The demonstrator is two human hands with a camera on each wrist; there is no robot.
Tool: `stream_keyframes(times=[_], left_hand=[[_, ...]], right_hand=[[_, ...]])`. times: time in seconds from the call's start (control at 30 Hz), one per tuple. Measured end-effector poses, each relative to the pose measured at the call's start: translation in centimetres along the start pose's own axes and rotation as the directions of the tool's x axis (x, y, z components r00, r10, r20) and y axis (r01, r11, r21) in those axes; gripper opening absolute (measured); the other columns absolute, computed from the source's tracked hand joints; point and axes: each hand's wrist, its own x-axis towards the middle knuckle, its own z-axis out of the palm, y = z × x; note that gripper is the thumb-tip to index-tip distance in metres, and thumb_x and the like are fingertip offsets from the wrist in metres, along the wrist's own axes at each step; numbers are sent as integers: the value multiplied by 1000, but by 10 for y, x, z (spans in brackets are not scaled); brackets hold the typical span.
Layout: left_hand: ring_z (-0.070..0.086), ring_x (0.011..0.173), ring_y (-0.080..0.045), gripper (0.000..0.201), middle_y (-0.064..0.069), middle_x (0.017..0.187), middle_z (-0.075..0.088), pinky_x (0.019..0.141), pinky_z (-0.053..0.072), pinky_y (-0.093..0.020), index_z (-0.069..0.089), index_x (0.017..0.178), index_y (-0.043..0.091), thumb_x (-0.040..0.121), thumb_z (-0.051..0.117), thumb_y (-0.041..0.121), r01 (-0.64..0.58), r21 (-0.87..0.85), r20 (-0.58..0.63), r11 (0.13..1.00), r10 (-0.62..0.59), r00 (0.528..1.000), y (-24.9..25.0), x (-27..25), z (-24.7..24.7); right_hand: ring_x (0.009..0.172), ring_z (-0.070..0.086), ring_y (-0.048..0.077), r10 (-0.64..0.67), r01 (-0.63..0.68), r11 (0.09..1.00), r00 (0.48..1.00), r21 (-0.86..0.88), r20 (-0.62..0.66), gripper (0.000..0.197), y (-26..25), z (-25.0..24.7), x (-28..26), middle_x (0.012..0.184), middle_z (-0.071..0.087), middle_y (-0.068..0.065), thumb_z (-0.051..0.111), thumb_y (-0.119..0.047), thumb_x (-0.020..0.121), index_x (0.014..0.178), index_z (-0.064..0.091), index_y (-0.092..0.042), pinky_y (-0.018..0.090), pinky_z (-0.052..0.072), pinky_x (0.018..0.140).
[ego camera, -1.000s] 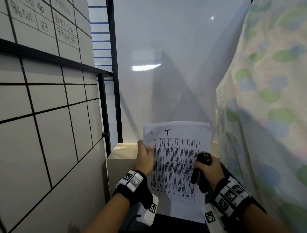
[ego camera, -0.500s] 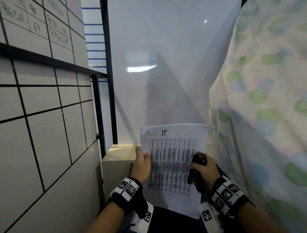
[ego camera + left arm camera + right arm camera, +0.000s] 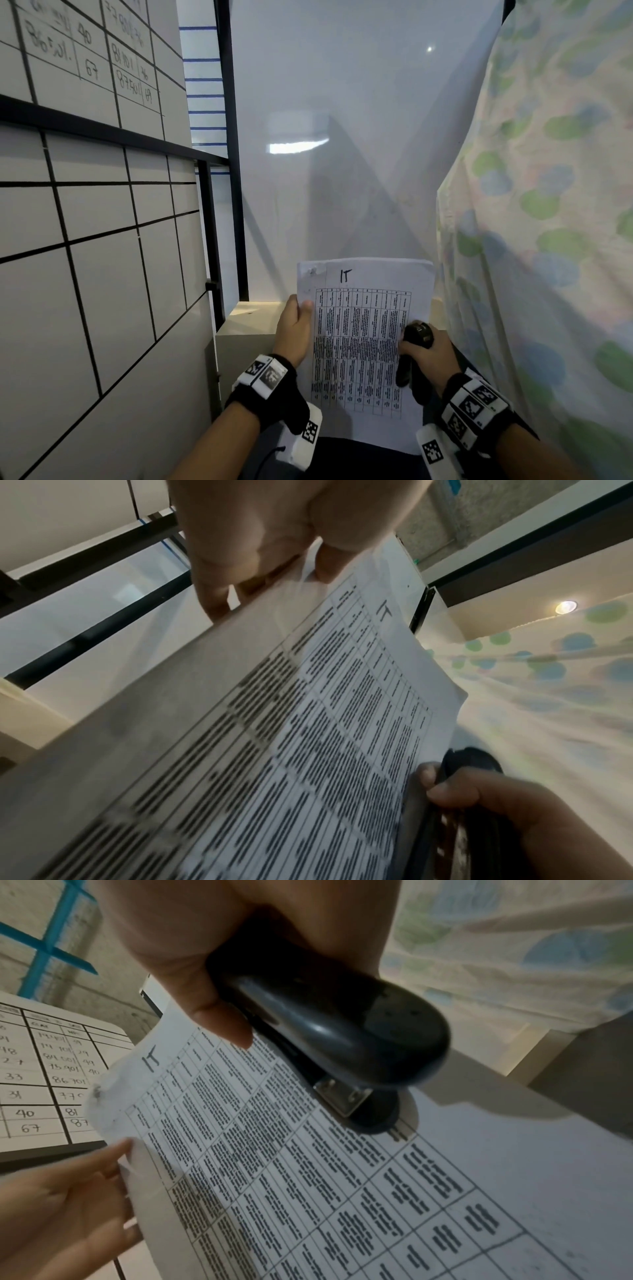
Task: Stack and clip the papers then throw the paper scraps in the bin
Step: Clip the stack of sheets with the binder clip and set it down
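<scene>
Between both hands, thin floppy papers (image 3: pixel 364 346) sag; left hand (image 3: pixel 295 330) pinches their edge, right hand (image 3: pixel 428 356) grips a rigid stapler (image 3: pixel 329 1031).

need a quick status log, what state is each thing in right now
papers: held upright, printed table facing the person
stapler: in hand at the papers' right edge, mouth open
left hand: pinches the papers' left edge
right hand: grips the stapler
whiteboard: gridded, handwritten numbers in the top cells
</scene>
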Motion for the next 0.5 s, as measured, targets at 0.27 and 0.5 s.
stream_keyframes(times=[0.27,0.5], left_hand=[[55,80,-21,18,-15,86,60,86,49,-61,62,94,11,96,46,19,-70,-52,-19,996,69,997,19,27,-10],[63,102,-40,26,-21,102,69,94,49,-54,61,88,29,97,43,14,-70,-45,-22,997,69,997,23,25,-10]], right_hand=[[66,55,25,36,-36,999,999,-19,34,18,-7,-2,0,70,55,10,67,10,73,79,54,-2,27,45,58],[98,45,13,-400,345,904,891,-254,-215,32,-69,-7,-5,113,41,4,74,10,64,77,56,-13,-11,30,80]])
